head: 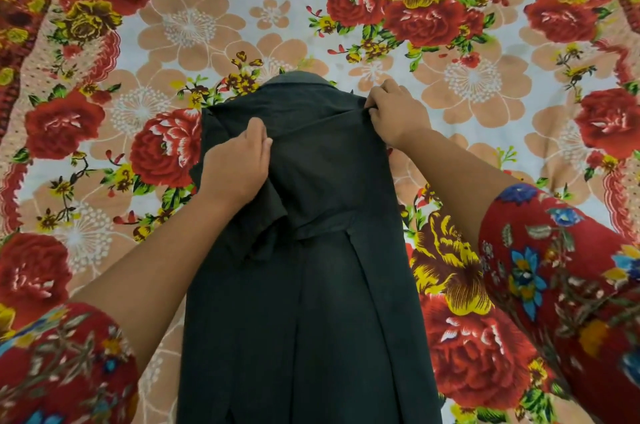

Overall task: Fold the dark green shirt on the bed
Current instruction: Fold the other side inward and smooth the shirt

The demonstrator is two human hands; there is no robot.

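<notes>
The dark green shirt lies lengthwise down the middle of the bed, collar at the far end, back side up, with both long sides folded inward into a narrow strip. My left hand grips the folded-in left sleeve near the shoulder, fingers closed on the cloth. My right hand pinches the shirt's right shoulder edge next to the collar. The shirt's hem runs out of the bottom of the view.
The shirt rests on a bedsheet printed with large red, yellow and peach flowers, which fills the view on every side. My red floral sleeves show at the lower corners.
</notes>
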